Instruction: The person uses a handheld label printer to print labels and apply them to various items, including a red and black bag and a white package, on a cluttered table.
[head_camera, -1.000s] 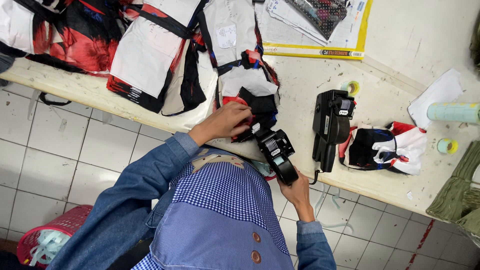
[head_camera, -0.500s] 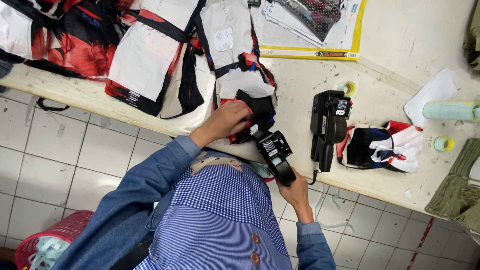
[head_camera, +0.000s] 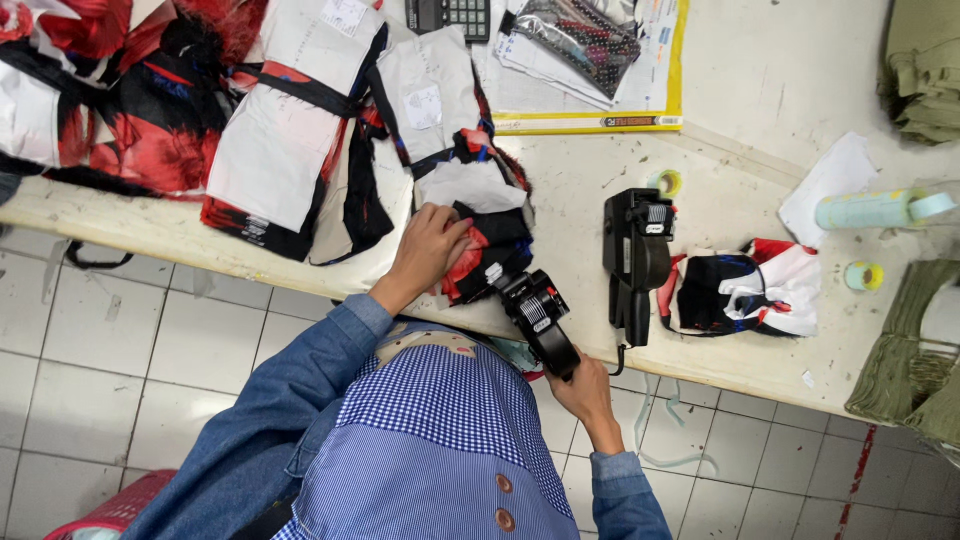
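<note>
- While our left hand (head_camera: 432, 245) presses flat on the red-black fabric piece (head_camera: 480, 250), it has slid slightly toward the second labeller (head_camera: 637, 255).
- Our right hand (head_camera: 585, 385) stays clenched on the black label gun (head_camera: 540, 315) — nose touching the piece, left of that labeller.

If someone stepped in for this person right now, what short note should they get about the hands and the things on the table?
Left hand: pressing down the small red, black and white fabric piece at the white table's near edge.
Right hand: gripping the black handheld label gun, nose at that piece.
A second black label gun lies to the right, beside another folded printed piece.
More printed fabric bundles wait further left.
</note>
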